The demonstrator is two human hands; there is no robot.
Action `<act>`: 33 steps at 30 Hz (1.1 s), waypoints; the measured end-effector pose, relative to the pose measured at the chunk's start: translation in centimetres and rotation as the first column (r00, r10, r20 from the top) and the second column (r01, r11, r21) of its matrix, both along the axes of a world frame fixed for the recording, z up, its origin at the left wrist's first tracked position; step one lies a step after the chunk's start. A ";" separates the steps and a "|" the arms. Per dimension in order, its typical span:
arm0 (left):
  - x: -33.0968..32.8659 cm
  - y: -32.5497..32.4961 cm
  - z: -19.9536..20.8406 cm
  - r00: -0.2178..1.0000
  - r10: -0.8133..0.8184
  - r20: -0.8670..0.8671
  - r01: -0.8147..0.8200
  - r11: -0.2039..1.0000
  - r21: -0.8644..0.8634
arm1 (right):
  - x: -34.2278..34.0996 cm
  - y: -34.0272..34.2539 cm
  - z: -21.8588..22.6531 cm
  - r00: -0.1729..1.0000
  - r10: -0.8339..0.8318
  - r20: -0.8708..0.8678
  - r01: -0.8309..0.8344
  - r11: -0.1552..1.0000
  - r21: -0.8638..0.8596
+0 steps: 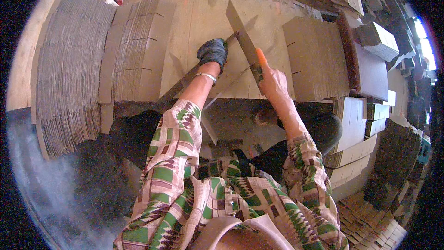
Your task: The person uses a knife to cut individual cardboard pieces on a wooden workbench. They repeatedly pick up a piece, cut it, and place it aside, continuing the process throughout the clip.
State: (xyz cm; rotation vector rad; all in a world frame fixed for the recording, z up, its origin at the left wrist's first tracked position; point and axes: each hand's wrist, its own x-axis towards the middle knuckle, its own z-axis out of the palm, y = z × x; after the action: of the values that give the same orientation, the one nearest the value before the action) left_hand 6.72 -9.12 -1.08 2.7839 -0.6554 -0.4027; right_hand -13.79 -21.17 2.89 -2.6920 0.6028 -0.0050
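My left hand [213,53], in a dark glove, is closed around a long cardboard strip [181,83] that runs slantwise across the board. My right hand [273,81] grips a second cardboard strip [240,30], its index finger, in an orange finger cover, stretched along the side. This strip stands on edge and points away to the far left. The far end of the first strip meets its side; whether they are slotted together I cannot tell. The pale wooden board [199,9] lies beneath both.
Slotted cardboard sheets are stacked at the left [132,51], with a tall ribbed stack [71,65] beyond them. Another slotted stack [317,58] lies at the right, beside a brown panel [370,71]. More cardboard bundles [351,122] fill the right side.
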 end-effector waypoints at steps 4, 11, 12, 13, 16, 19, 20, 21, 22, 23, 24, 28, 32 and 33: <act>-0.3 -0.9 -0.4 1.000 -0.013 0.014 0.013 1.000 0.020 | 1.9 0.2 0.3 0.999 0.017 -0.036 -0.018 1.000 -0.008; 0.5 0.4 0.1 0.998 0.056 -0.006 -0.056 0.998 -0.024 | 1.0 -0.5 0.8 0.999 0.046 -0.029 -0.047 0.998 -0.048; 0.6 0.2 0.1 0.998 0.055 -0.024 -0.055 0.998 -0.004 | 0.6 -0.5 0.9 0.999 0.039 -0.031 -0.041 0.998 -0.057; 0.5 0.1 0.0 0.998 0.055 -0.042 -0.054 0.998 0.017 | 0.5 -0.5 0.9 0.999 0.041 -0.027 -0.042 0.997 -0.061; -0.2 -0.1 -0.2 1.000 0.023 -0.016 -0.022 1.000 0.011 | 0.7 -0.3 0.8 0.999 0.044 -0.029 -0.046 0.996 -0.072; -0.1 -0.7 -0.3 1.000 -0.017 -0.026 0.017 1.000 0.005 | 2.0 -0.7 0.3 0.997 0.047 -0.060 -0.052 0.995 -0.083; -0.2 -1.0 -0.2 0.999 -0.029 -0.028 0.029 1.000 -0.002 | 2.2 -1.2 0.0 0.997 0.046 -0.059 -0.051 0.995 -0.090; 0.4 -0.5 -0.7 1.000 -0.016 -0.014 0.016 1.000 -0.007 | 2.8 -0.9 0.1 0.997 0.064 -0.050 -0.069 0.993 -0.092; 0.8 -0.1 -1.2 1.000 -0.005 -0.001 0.005 1.000 -0.013 | 3.0 -0.8 0.4 0.997 0.070 -0.042 -0.073 0.996 -0.055; 1.2 0.3 -1.8 1.000 0.006 0.011 -0.006 1.000 -0.020 | 3.0 -0.8 0.7 0.997 0.076 -0.034 -0.077 0.997 -0.019; 1.0 0.0 -1.5 1.000 0.004 -0.015 -0.004 1.000 -0.006 | 2.7 -1.1 1.0 0.997 0.070 -0.037 -0.069 0.997 0.018; 0.5 -0.6 -1.4 0.999 0.013 -0.051 -0.012 1.000 0.018 | 1.5 -1.7 0.8 0.995 0.102 -0.015 -0.103 0.994 -0.045; 0.7 -0.6 -2.5 0.998 -0.067 0.003 0.067 0.996 -0.051 | 1.6 -2.2 -2.5 0.982 0.143 -0.124 -0.163 0.972 -0.169; 0.3 -0.9 -1.8 0.998 -0.065 -0.016 0.064 0.996 -0.065 | 1.6 -2.7 -3.8 0.974 0.150 -0.171 -0.186 0.957 -0.221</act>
State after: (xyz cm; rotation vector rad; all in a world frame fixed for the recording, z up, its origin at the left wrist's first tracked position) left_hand 7.03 -10.03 -2.87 2.7006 -0.7424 -0.4112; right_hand -12.21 -23.89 -0.88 -2.9879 0.4374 0.1889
